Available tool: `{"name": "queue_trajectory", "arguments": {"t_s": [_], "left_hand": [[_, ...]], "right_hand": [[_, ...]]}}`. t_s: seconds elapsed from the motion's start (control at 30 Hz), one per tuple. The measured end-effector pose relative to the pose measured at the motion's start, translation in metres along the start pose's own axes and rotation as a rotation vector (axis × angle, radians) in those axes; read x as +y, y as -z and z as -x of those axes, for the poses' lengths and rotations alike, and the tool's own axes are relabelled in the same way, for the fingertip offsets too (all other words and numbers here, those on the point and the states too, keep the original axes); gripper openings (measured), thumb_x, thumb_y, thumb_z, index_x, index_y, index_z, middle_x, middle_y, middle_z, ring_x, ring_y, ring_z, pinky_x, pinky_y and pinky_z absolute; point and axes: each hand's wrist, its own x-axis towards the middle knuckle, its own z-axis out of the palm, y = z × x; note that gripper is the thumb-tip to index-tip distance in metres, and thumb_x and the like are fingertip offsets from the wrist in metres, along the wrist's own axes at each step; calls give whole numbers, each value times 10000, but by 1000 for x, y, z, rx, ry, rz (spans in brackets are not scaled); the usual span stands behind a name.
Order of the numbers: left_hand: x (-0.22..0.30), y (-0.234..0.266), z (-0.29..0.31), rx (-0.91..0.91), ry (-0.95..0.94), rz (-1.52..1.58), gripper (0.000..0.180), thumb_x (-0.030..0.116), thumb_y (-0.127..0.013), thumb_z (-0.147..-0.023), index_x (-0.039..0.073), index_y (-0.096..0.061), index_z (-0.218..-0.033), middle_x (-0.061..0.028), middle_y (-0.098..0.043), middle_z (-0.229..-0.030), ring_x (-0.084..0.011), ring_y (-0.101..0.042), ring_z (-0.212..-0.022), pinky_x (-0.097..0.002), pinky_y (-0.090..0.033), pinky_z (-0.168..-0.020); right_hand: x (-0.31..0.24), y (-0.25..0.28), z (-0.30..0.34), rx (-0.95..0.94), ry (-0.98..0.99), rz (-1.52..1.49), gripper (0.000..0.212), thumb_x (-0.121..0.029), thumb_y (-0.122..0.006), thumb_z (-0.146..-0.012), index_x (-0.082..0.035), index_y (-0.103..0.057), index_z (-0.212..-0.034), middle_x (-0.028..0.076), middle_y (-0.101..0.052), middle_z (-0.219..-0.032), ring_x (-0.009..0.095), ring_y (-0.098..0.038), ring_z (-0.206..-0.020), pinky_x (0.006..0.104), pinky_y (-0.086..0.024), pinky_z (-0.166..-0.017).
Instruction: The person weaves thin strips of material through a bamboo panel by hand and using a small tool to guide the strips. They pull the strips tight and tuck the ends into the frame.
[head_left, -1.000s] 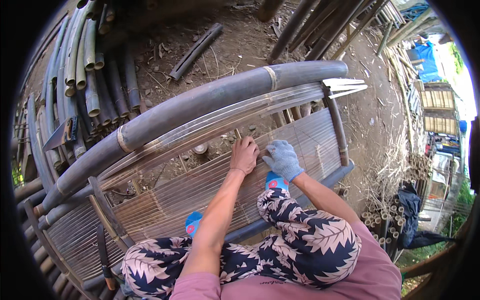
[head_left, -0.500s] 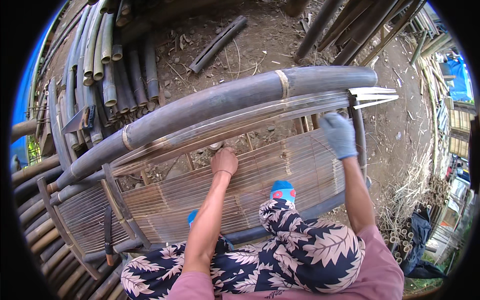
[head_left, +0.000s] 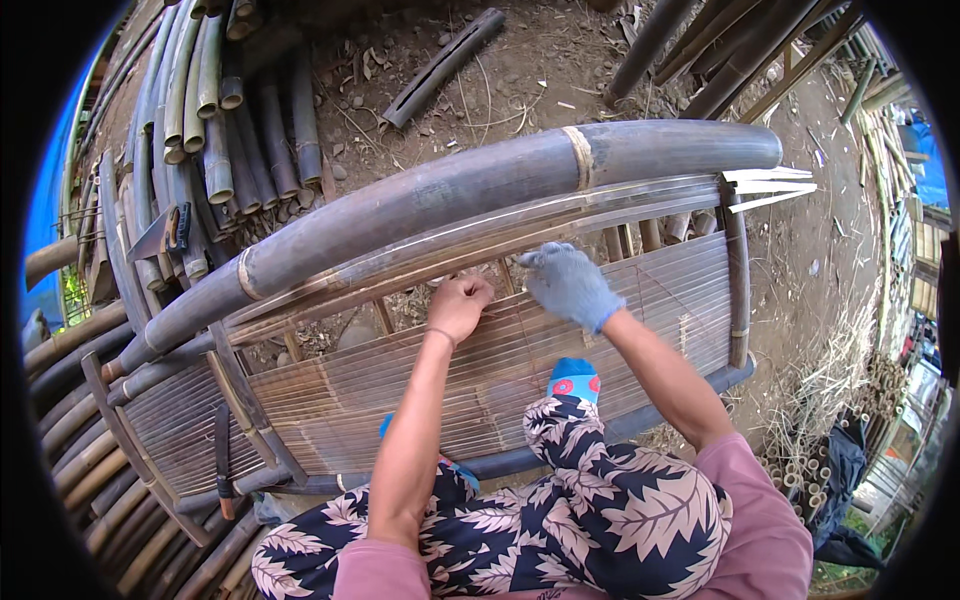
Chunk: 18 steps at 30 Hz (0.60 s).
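A long panel of thin bamboo slats (head_left: 400, 390) lies in front of me inside a dark bamboo frame. At its far edge my bare left hand (head_left: 460, 306) is closed, fingertips pinched together; what they hold, if anything, is too small to make out. Just to its right is my right hand (head_left: 572, 285) in a grey glove, fingers drawn together over the slats' edge. Whatever it grips is hidden. Thin reddish cord (head_left: 655, 280) crosses the slats on the right. Beyond both hands runs a thick dark bamboo pole (head_left: 420, 205), with loose long strips (head_left: 500, 222) along its near side.
Cut bamboo poles (head_left: 190, 90) are piled at the far left, with a saw-like blade (head_left: 165, 232) on them. A dark-handled tool (head_left: 223, 455) rests on the frame's left end. A split bamboo piece (head_left: 445, 68) lies on the dirt. White strips (head_left: 770, 185) jut out at right.
My gloved right hand has moved left, from the panel's right part to beside my left hand. My left hand has risen slightly and shifted right. The view has shifted a little.
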Motion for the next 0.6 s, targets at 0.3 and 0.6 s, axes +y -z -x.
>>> {"name": "queue_trajectory", "arguments": {"t_s": [0.3,0.6], "left_hand": [[16,9,28,-349,38,468,211,207,-691,-883,16,-699,-971,-36,-703,-888,-66,-582,-723,-235,-465,-626],[-13,-34,-7,322,-150,35,244,181,-585,-876,16,-668,-1035,-121,-713,-908,-231,-639,-688,-350,-498,-604]], "right_hand": [[-31,50,123,165,-188,-859,274,-4,-666,-774,-87,-723,-1030,70,-689,-987,187,-642,-840,297,-496,-712],[126,209,528,425,-1178,-32,132,-200,-638,-815,-76,-639,-769,101,-600,-705,274,-564,-639,396,-485,-582]]}}
